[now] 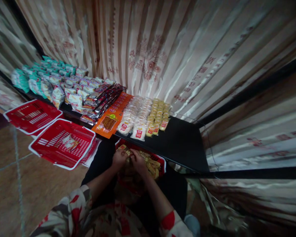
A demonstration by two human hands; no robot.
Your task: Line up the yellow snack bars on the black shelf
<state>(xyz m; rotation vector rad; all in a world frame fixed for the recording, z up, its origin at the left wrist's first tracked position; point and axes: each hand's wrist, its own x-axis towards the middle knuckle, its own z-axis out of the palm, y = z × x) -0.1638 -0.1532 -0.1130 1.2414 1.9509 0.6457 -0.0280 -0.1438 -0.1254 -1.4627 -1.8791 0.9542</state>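
Note:
Both hands are together over a red basket (163, 166) with a pale rim between my legs. Many yellow-wrapped snack packets (153, 167) lie in it. My left hand (120, 159) is closed around a yellow-wrapped snack packet (123, 147), whose small red label shows at the top. Close beside it, my right hand (138, 162) has its fingers bent onto yellow wrapping; the fingertips are partly hidden. Just beyond the basket, rows of yellow packets (158, 115) and white packets (139, 126) lie on the black table (185, 141).
Left along the table lie a large orange bag (108, 123), dark red packets (101, 102), white snack bags (75, 100) and green bags (20, 80). Two red baskets stand at left: a nearer basket (40, 146) holding one packet, and a farther basket (56, 113). Curtains (148, 49) hang behind.

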